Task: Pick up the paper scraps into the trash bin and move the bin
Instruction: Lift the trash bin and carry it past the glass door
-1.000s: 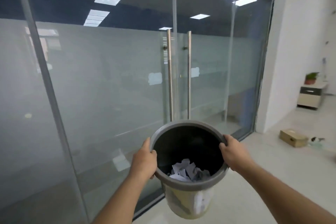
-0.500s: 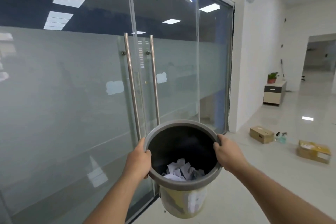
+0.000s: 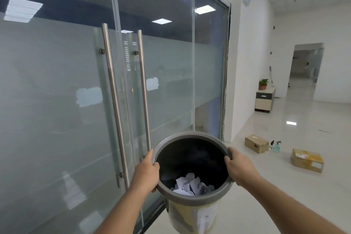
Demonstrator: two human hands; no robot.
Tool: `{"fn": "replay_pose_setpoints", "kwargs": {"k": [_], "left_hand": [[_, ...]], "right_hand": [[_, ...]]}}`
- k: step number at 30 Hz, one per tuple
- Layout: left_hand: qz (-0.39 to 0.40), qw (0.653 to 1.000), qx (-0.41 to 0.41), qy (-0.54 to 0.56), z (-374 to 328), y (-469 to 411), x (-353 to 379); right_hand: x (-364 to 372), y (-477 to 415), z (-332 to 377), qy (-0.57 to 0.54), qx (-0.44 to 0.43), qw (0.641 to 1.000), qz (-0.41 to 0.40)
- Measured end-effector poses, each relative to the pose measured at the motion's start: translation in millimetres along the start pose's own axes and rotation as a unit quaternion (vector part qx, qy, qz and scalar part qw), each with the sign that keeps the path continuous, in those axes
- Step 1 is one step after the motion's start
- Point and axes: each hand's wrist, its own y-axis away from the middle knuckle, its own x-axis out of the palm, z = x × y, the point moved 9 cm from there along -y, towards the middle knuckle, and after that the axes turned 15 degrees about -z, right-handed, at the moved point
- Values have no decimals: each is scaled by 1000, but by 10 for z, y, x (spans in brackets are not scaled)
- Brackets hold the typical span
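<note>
I hold a round trash bin (image 3: 191, 198) with a grey rim, black inside and pale outer wall, lifted off the floor in front of me. Crumpled white paper scraps (image 3: 190, 186) lie at its bottom. My left hand (image 3: 146, 174) grips the rim's left side, fingers curled over the edge. On the rim's right side my right hand (image 3: 240, 169) clamps in the same way. The bin tilts slightly toward me.
Frosted glass doors (image 3: 57, 100) with two tall steel handles (image 3: 114, 100) stand close on the left. On the glossy floor to the right lie two cardboard boxes (image 3: 256, 143) (image 3: 307, 160) and spray bottles (image 3: 276, 146). A small cabinet (image 3: 265, 99) with a plant stands by the wall.
My view has swung to the right along the glass doors, revealing the corridor, a second box and a doorway. Both hands keep their hold on the bin's rim.
</note>
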Motion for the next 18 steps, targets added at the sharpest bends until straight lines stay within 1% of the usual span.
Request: {"fn": "replay_pose_setpoints", "kwargs": {"k": [6, 10, 14, 18], "left_hand": [[11, 1000, 23, 3, -140, -666, 485], [25, 1000, 16, -7, -162, -986, 931], [27, 999, 21, -20, -287, -1243, 1369], [19, 999, 9, -29, -441, -1462, 1755]], "right_hand": [[187, -598, -42, 7, 13, 1000, -28], [325, -992, -232, 10, 18, 999, -31], [454, -1418, -489, 9, 24, 999, -31], [529, -1880, -696, 5, 27, 999, -28]]}}
